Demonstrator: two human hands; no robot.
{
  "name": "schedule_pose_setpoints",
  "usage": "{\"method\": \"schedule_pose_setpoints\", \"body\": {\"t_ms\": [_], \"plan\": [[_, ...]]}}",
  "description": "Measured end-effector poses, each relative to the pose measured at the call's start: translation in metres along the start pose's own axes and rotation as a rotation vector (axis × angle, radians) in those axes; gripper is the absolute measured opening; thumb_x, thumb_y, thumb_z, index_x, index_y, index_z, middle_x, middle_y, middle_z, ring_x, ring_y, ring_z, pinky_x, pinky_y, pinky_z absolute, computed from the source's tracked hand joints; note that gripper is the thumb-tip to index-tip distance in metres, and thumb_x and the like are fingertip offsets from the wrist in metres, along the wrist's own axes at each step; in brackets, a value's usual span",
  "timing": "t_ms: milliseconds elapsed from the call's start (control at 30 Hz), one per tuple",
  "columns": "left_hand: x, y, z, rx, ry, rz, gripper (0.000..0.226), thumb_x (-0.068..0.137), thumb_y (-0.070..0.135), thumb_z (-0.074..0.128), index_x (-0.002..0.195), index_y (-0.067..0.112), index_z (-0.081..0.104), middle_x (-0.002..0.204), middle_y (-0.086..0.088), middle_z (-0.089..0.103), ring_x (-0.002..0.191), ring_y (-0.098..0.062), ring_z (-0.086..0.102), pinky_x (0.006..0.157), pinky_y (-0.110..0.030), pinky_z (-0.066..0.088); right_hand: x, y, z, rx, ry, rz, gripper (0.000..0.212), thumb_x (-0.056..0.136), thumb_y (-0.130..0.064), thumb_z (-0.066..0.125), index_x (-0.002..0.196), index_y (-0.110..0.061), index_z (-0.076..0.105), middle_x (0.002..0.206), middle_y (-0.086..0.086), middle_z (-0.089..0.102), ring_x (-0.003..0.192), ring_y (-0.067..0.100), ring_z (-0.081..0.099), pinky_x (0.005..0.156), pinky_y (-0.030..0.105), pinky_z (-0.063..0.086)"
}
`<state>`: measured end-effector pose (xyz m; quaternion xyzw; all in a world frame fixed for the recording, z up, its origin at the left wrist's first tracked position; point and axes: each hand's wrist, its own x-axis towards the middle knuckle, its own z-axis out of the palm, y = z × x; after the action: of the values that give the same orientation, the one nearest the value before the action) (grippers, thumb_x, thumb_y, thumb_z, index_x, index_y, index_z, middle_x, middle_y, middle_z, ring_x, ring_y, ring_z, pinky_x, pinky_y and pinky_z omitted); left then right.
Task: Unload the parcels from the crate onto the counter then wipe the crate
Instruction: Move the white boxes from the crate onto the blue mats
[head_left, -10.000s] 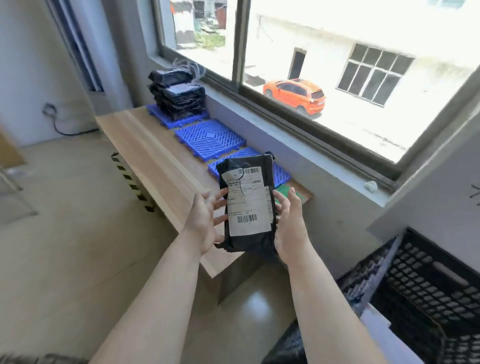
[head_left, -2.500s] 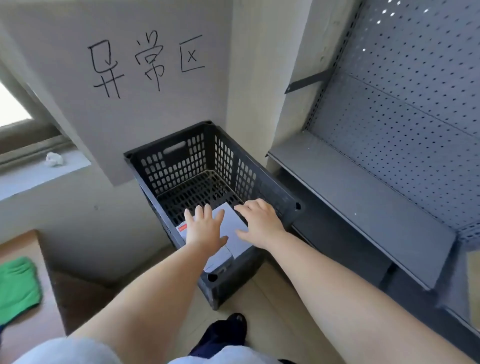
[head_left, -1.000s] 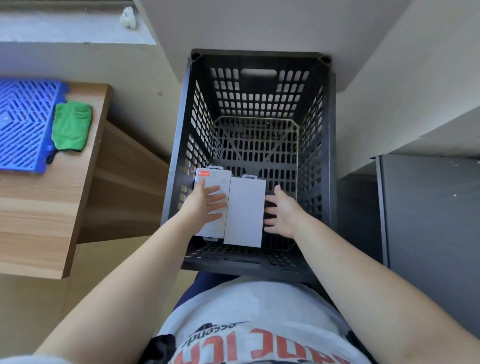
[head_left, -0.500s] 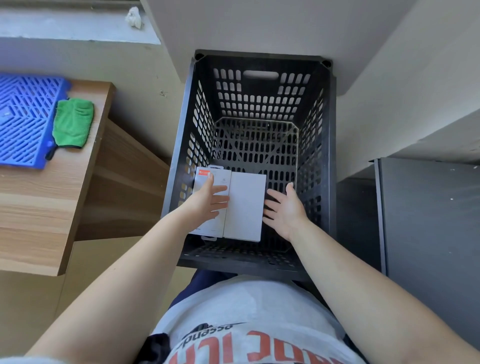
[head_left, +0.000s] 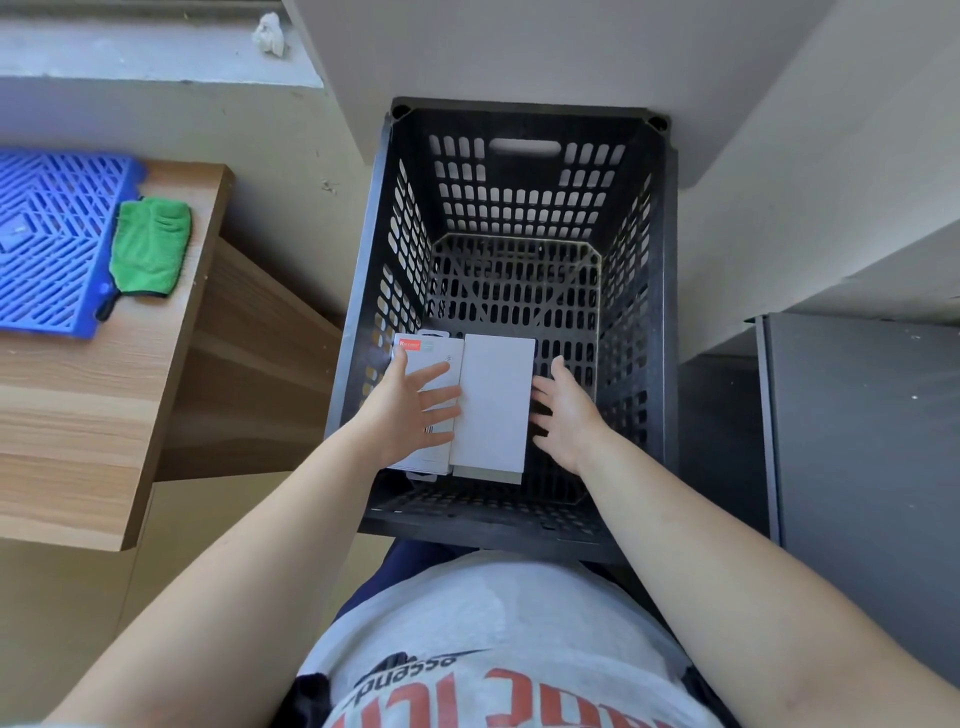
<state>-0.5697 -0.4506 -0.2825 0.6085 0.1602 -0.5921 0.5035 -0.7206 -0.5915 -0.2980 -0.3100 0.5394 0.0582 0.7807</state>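
The black plastic crate (head_left: 670, 312) stands on the floor right in front of me. Two flat white boxes lie side by side over its near left part, the left box (head_left: 428, 358) bearing a red label and the right box (head_left: 496, 405) plain. My left hand (head_left: 410, 410) rests on the left box with its fingers spread straight. At the right box's right edge, my right hand (head_left: 563, 410) touches it with straight fingers. The rest of the crate floor shows bare mesh.
The wooden counter (head_left: 78, 415) is to the left, with a blue grid mat (head_left: 47, 234) and a green cloth (head_left: 150, 247) on it. A grey metal shelf (head_left: 857, 441) stands to the right. A wall column overhangs the crate's far end.
Ten seconds ago I held a black parcel over the counter. I have since turned to the crate and brought both hands to the two white boxes, which have barely moved in the last second.
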Motion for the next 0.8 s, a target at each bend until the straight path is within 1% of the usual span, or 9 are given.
{"method": "schedule_pose_setpoints", "body": {"t_ms": [100, 233, 300, 367, 433, 500, 567, 700, 800], "plan": [[0.0, 0.0, 0.0, 0.003, 0.0, -0.002, 0.075, 0.094, 0.072, 0.016, 0.143, 0.026, 0.049, 0.144, -0.01, 0.052, 0.132, -0.036, 0.046, 0.108, -0.058, 0.033, 0.002, 0.0, -0.001, -0.014, 0.022, -0.029, 0.066, 0.102, -0.057, 0.03, 0.147, -0.011, 0.042, 0.151, 0.004, 0.042, 0.141, 0.032, 0.035, 0.12, 0.052, 0.018], [-0.002, -0.001, 0.003, 0.042, -0.004, 0.006, 0.074, 0.095, 0.072, 0.014, 0.144, 0.027, 0.048, 0.147, -0.01, 0.049, 0.136, -0.036, 0.042, 0.109, -0.057, 0.031, 0.001, 0.002, -0.003, -0.025, 0.042, -0.051, 0.06, 0.103, -0.053, 0.035, 0.143, -0.01, 0.049, 0.147, 0.008, 0.046, 0.131, 0.03, 0.045, 0.114, 0.049, 0.034], [-0.002, 0.001, 0.004, 0.045, -0.01, 0.011, 0.074, 0.094, 0.072, 0.014, 0.143, 0.028, 0.049, 0.147, -0.01, 0.048, 0.136, -0.035, 0.042, 0.109, -0.057, 0.032, 0.002, 0.003, -0.006, -0.025, 0.059, -0.051, 0.057, 0.103, -0.05, 0.037, 0.143, -0.011, 0.048, 0.153, 0.009, 0.039, 0.137, 0.033, 0.04, 0.116, 0.048, 0.031], [-0.003, 0.003, 0.003, 0.05, -0.014, 0.013, 0.075, 0.094, 0.073, 0.014, 0.143, 0.028, 0.049, 0.147, -0.01, 0.049, 0.136, -0.035, 0.042, 0.109, -0.057, 0.031, 0.004, 0.004, -0.01, 0.015, 0.07, -0.024, 0.054, 0.104, -0.047, 0.039, 0.144, -0.012, 0.048, 0.157, 0.011, 0.032, 0.144, 0.037, 0.028, 0.12, 0.049, 0.021], [-0.004, 0.005, 0.003, 0.048, -0.013, 0.014, 0.075, 0.094, 0.073, 0.015, 0.144, 0.027, 0.048, 0.147, -0.01, 0.049, 0.135, -0.034, 0.043, 0.109, -0.058, 0.031, 0.004, 0.003, -0.012, 0.069, 0.051, 0.008, 0.049, 0.105, -0.042, 0.039, 0.143, -0.012, 0.049, 0.154, 0.013, 0.038, 0.145, 0.038, 0.025, 0.121, 0.05, 0.016], [-0.004, 0.006, 0.002, 0.022, -0.004, 0.014, 0.074, 0.094, 0.073, 0.016, 0.143, 0.027, 0.048, 0.146, -0.011, 0.049, 0.133, -0.033, 0.045, 0.107, -0.058, 0.033, 0.003, 0.001, -0.011, 0.082, 0.03, 0.018, 0.043, 0.103, -0.034, 0.047, 0.139, -0.012, 0.052, 0.145, 0.011, 0.05, 0.137, 0.037, 0.04, 0.118, 0.053, 0.023], [-0.005, 0.006, 0.0, -0.008, 0.003, 0.009, 0.074, 0.094, 0.073, 0.017, 0.142, 0.027, 0.048, 0.145, -0.011, 0.05, 0.131, -0.034, 0.047, 0.106, -0.057, 0.035, 0.002, 0.0, -0.007, -0.004, 0.03, -0.009, 0.039, 0.096, -0.022, 0.06, 0.135, -0.016, 0.055, 0.136, 0.009, 0.058, 0.122, 0.031, 0.053, 0.11, 0.053, 0.037], [-0.007, 0.005, -0.001, -0.031, 0.0, -0.002, 0.075, 0.094, 0.074, 0.016, 0.143, 0.026, 0.048, 0.146, -0.012, 0.05, 0.135, -0.035, 0.044, 0.108, -0.058, 0.032, 0.002, 0.009, 0.006, -0.199, 0.148, -0.112, 0.058, 0.086, -0.001, 0.069, 0.135, -0.021, 0.044, 0.114, 0.002, 0.06, 0.098, 0.02, 0.06, 0.084, 0.043, 0.051], [-0.008, 0.004, -0.003, -0.018, -0.007, -0.007, 0.075, 0.094, 0.074, 0.015, 0.142, 0.027, 0.049, 0.144, -0.01, 0.051, 0.136, -0.034, 0.043, 0.113, -0.059, 0.028, 0.006, 0.009, 0.009, -0.297, 0.209, -0.161, 0.064, 0.087, 0.002, 0.066, 0.14, -0.023, 0.04, 0.113, 0.002, 0.058, 0.107, 0.025, 0.059, 0.094, 0.05, 0.051]]}}
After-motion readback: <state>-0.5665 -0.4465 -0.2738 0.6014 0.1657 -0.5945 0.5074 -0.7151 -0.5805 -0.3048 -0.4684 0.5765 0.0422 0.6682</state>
